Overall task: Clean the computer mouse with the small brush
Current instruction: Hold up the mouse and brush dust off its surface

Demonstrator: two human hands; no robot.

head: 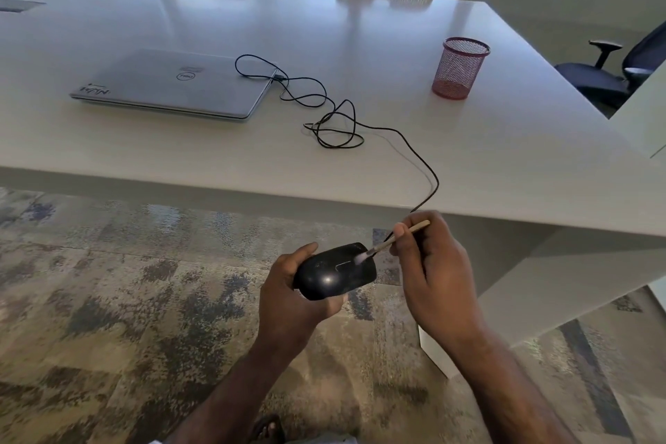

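A black wired computer mouse (333, 272) is held in the air in front of the table's near edge, top side up. My left hand (288, 294) grips it from below and from the left, thumb on its top edge. My right hand (432, 263) pinches a small brush (393, 240) with a thin wooden handle. The brush's pale bristles touch the mouse's front part near the buttons. The mouse's black cable (360, 126) runs up over the table edge and loops across the tabletop.
The white table (504, 162) carries a shut grey laptop (173, 83) at the left, with the cable's plug at its right side, and a red mesh pen cup (459, 68) at the right. Chairs stand behind the table. Patterned carpet (126, 299) lies below.
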